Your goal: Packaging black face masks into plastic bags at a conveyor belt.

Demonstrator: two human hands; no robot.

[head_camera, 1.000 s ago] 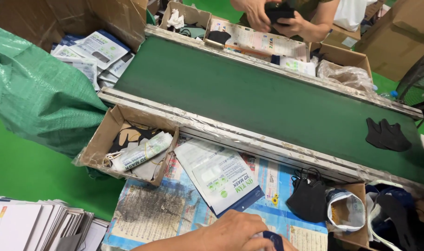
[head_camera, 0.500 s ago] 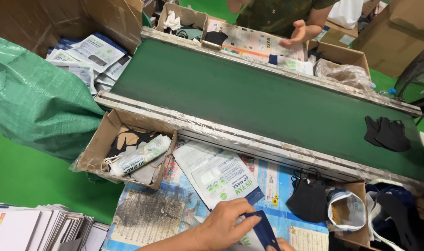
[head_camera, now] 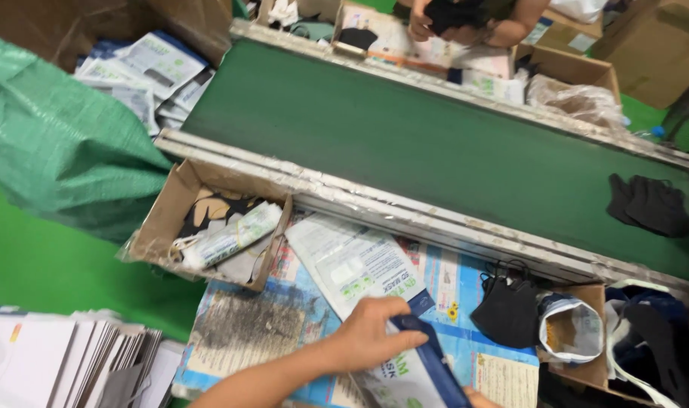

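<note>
We see the left hand (head_camera: 374, 332) grasping the upper end of a dark blue flat packet (head_camera: 431, 363); the right hand (head_camera: 480, 398) barely shows beneath its lower end, grip unclear. A black mask (head_camera: 507, 310) lies just right, on the table (head_camera: 246, 325)

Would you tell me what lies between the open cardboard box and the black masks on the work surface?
In the head view, a white flat pouch lies on the papered surface between the cardboard box and the black masks.
</note>
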